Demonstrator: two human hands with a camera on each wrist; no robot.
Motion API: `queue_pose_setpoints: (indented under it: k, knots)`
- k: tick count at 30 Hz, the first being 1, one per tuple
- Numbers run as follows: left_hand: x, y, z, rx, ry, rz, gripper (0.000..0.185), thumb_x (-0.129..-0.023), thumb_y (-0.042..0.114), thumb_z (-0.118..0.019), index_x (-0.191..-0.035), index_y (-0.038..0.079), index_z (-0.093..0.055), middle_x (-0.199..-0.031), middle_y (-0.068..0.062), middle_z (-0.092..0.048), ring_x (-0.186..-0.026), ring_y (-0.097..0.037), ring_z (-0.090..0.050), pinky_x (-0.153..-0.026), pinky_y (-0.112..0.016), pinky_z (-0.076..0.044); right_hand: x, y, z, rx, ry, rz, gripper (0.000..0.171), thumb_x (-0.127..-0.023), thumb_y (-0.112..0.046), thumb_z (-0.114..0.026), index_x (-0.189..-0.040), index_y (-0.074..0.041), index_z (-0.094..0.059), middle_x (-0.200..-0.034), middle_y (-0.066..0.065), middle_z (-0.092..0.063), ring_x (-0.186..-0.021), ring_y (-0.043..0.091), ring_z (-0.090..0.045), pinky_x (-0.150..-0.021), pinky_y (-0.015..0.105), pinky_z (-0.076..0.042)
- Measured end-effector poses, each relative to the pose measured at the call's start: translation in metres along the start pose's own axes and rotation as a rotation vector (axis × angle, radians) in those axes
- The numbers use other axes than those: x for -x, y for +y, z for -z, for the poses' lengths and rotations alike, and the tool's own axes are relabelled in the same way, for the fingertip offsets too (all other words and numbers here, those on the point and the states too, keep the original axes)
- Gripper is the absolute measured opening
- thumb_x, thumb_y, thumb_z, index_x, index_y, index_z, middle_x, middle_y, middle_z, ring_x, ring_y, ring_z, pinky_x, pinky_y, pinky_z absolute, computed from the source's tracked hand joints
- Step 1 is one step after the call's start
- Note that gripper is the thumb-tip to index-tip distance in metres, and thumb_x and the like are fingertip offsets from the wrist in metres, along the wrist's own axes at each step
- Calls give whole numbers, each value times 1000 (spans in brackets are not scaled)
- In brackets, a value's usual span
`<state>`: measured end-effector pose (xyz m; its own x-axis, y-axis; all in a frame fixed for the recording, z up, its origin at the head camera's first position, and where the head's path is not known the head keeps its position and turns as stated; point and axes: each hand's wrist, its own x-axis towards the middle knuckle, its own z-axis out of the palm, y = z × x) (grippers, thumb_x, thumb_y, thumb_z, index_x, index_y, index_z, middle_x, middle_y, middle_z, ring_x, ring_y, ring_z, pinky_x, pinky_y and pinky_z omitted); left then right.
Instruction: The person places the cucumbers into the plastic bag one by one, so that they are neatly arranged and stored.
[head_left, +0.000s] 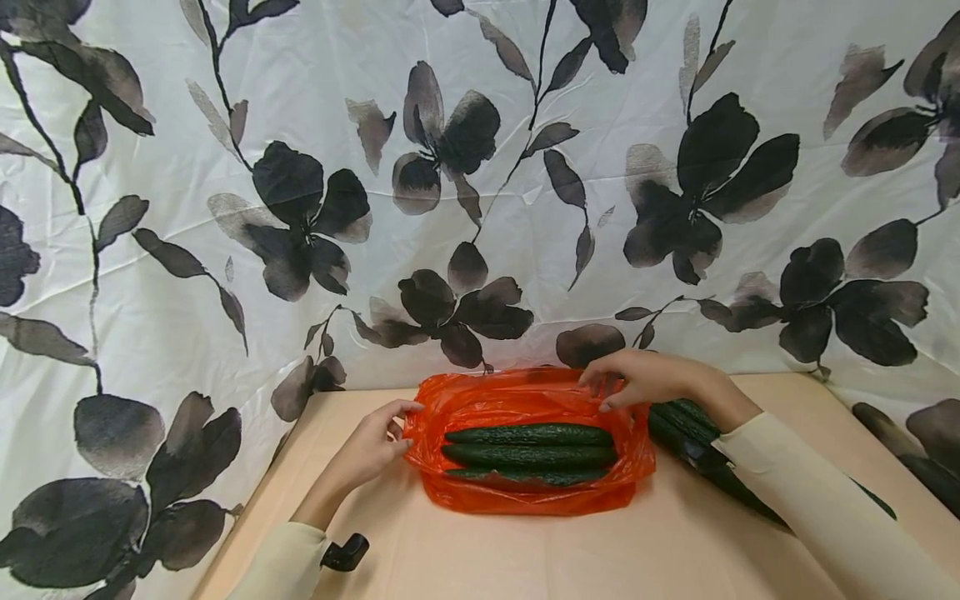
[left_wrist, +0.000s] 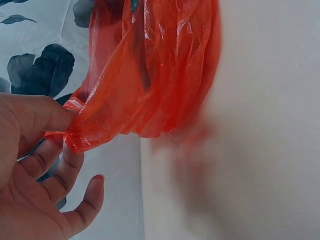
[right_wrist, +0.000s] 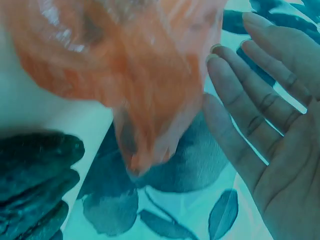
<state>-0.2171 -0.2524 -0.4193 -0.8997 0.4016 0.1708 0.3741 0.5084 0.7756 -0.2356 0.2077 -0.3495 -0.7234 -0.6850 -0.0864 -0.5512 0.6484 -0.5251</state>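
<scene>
A thin red plastic bag (head_left: 525,500) lies on the table with its mouth spread open, and several long dark green cucumbers (head_left: 528,457) lie side by side inside it. At the bag's left end my left hand (head_left: 375,442) pinches a gathered corner of the plastic; in the left wrist view the left fingers (left_wrist: 70,165) hold that corner, the little finger standing away. My right hand (head_left: 637,379) is over the bag's far right edge. In the right wrist view the right fingers (right_wrist: 245,105) are spread and fairly straight beside the plastic, gripping nothing.
More cucumbers (right_wrist: 35,175) lie to the right of the bag, partly hidden under my right forearm in the head view. The pale table (head_left: 480,558) ends behind the bag at a floral cloth (head_left: 525,208). A black device (head_left: 345,552) sits at my left wrist.
</scene>
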Motion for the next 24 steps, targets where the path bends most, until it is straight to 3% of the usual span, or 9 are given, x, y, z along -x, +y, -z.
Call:
queue_pose_setpoints:
  k: [9, 12, 16, 20, 24]
  knots:
    - [1, 0, 0, -7, 23, 5, 53, -80, -16, -65, -130, 3, -62, -108, -13, -60, -75, -20, -54, -56, -22, -45, 26, 21, 7, -145, 61, 26, 42, -92, -16, -75, -132, -11, -64, -113, 9, -68, -97, 17, -67, -82, 28, -58]
    - [3, 8, -1, -25, 28, 9, 52, -80, -18, -63, -129, -2, -61, -108, -17, -60, -75, -24, -54, -56, -22, -44, 33, 26, 8, -170, 60, 27, 43, -92, -16, -75, -132, -6, -63, -115, 12, -69, -99, 21, -68, -83, 28, -58]
    - [6, 11, 1, -12, 20, 6, 52, -80, -18, -63, -129, -2, -61, -108, -18, -60, -75, -24, -54, -56, -22, -44, 46, 27, 7, -165, 71, 10, 44, -92, -17, -74, -132, -4, -62, -114, 9, -69, -101, 23, -69, -86, 31, -57]
    - [4, -3, 4, 17, 4, -4, 53, -80, -14, -67, -130, 4, -62, -108, -12, -60, -75, -20, -54, -56, -23, -45, 58, 32, 4, -140, 80, -33, 42, -92, -18, -74, -132, -8, -63, -111, 3, -67, -100, 20, -68, -86, 30, -57]
    - [5, -3, 6, 27, -6, -12, 53, -80, -14, -67, -129, 5, -63, -108, -12, -60, -75, -19, -54, -56, -23, -45, 69, 38, 1, -139, 101, -39, 42, -92, -17, -74, -132, -7, -62, -112, 6, -67, -101, 25, -67, -86, 29, -57]
